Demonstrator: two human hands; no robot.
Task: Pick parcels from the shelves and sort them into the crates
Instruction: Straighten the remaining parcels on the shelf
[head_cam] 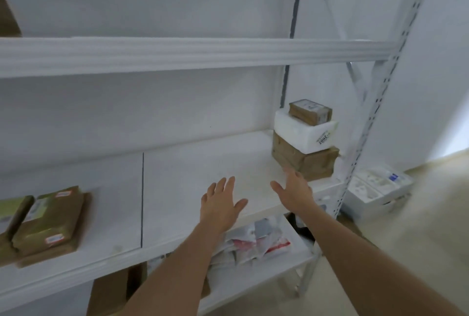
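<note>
Both my arms reach out over a white shelf board (193, 163). My left hand (220, 201) is spread flat, fingers straight, holding nothing. My right hand (294, 189) is also open, its fingertips close to a brown taped box (317, 163) at the shelf's right end. On that box sits a white foam box (302, 130), and a small brown parcel (311, 110) lies on top. At the left end of the same shelf lie flat brown parcels (48, 222) with labels.
A lower shelf holds white and red plastic mailer bags (256, 242). A cardboard box (109, 293) stands under the shelf at the left. White packages (375, 186) lie on the floor to the right of the perforated rack upright (368, 118). An upper shelf beam (177, 54) crosses above.
</note>
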